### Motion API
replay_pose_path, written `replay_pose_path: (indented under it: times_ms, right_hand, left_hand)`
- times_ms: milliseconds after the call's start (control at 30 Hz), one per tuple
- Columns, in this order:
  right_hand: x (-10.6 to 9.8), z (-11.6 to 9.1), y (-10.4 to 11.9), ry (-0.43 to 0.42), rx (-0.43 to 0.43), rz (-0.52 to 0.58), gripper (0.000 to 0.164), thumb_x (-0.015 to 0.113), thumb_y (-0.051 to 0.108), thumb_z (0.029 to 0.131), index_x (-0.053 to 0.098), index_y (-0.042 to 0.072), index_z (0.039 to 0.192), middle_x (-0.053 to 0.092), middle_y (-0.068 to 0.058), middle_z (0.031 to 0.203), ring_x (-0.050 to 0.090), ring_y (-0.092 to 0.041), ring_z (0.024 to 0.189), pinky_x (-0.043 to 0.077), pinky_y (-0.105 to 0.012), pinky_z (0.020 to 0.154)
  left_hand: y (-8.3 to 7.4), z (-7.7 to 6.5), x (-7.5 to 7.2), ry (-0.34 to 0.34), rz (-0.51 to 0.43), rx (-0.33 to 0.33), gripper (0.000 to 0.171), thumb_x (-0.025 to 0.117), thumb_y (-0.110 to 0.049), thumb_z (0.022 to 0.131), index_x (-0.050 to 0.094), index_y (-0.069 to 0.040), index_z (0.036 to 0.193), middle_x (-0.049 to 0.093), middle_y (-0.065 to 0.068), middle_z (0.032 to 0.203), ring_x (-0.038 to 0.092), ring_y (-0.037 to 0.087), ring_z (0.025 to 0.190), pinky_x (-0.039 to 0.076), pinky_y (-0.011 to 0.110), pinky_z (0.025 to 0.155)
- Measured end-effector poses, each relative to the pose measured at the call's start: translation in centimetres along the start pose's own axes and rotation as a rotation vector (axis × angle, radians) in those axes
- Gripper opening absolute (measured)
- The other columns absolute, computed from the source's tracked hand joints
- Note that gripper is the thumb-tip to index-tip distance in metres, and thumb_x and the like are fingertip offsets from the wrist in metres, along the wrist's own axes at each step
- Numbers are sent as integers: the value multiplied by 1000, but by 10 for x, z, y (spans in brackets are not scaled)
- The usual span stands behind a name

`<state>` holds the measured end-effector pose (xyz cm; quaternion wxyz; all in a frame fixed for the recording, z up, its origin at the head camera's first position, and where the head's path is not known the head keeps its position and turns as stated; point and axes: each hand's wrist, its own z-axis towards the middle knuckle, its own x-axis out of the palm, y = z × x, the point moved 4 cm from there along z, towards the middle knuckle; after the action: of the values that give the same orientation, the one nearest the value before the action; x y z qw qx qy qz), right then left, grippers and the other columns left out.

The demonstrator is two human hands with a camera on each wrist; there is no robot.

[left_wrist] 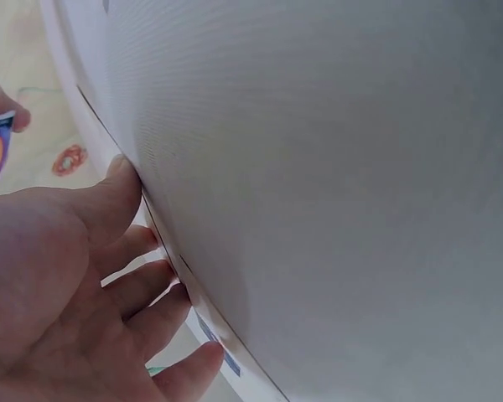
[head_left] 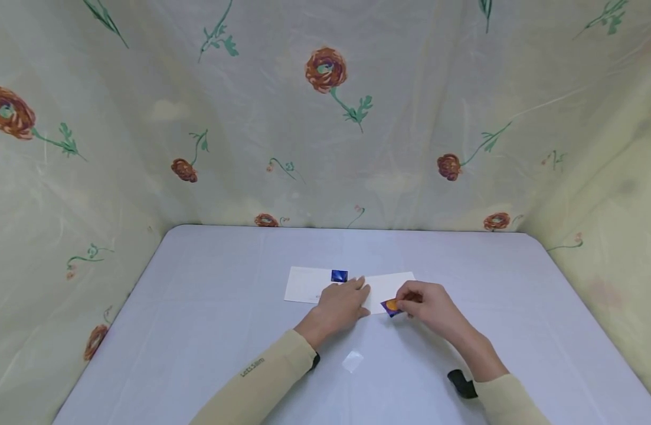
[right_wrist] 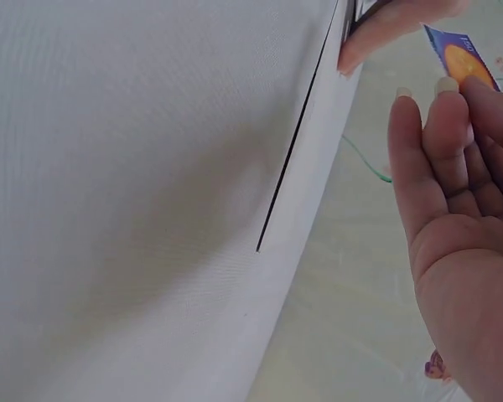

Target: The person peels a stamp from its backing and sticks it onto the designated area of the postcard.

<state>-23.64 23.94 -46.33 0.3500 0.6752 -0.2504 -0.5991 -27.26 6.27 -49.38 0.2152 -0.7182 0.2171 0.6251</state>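
Note:
My right hand (head_left: pixel 428 307) pinches a small purple postage stamp (head_left: pixel 391 307) with an orange round picture, between thumb and fingertips. It is held over the lower right part of a white envelope (head_left: pixel 394 281); in the right wrist view the stamp (right_wrist: pixel 465 57) shows its jagged edge. My left hand (head_left: pixel 342 304) lies with fingers spread, pressing on that envelope's left end and on the neighbouring white envelope (head_left: pixel 304 283). At the upper right corner of the left envelope sits a dark blue stamp (head_left: pixel 339 275). The left wrist view shows the left hand's fingertips (left_wrist: pixel 176 293) along the envelope edges.
Nearer to me on the white table (head_left: pixel 224 342) lies a small translucent square (head_left: pixel 353 361). A black strap (head_left: pixel 462 383) is by the right wrist. Flower-patterned curtains (head_left: pixel 325 147) hang behind the table and along both sides.

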Motion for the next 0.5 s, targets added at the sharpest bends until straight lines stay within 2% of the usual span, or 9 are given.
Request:
replay_pose_path:
  times_ms: [133, 367, 500]
  right_hand:
    - [-2, -2, 0, -43, 29, 28, 3, 68, 9, 92, 68, 7, 94, 68, -8, 90, 58, -19, 72, 53, -26, 61]
    - [-7, -8, -1, -85, 76, 100, 8, 67, 13, 94, 67, 7, 98, 62, -7, 72, 57, -22, 64, 48, -27, 55]
    - [-6, -10, -2, -85, 76, 198, 11, 65, 11, 95, 64, 2, 101, 66, -9, 72, 61, -20, 60, 54, -29, 57]
  left_hand:
    - [0, 1, 0, 0, 4, -9, 58, 54, -45, 100, 43, -20, 151, 39, 0, 160, 38, 16, 147, 44, 41, 111]
    - [0, 0, 1, -6, -17, -6, 58, 55, -44, 99, 44, -20, 151, 39, 0, 160, 38, 17, 147, 43, 43, 112]
    - [1, 0, 0, -16, -17, -1, 58, 56, -44, 99, 44, -20, 150, 39, 1, 159, 39, 17, 147, 43, 44, 111]
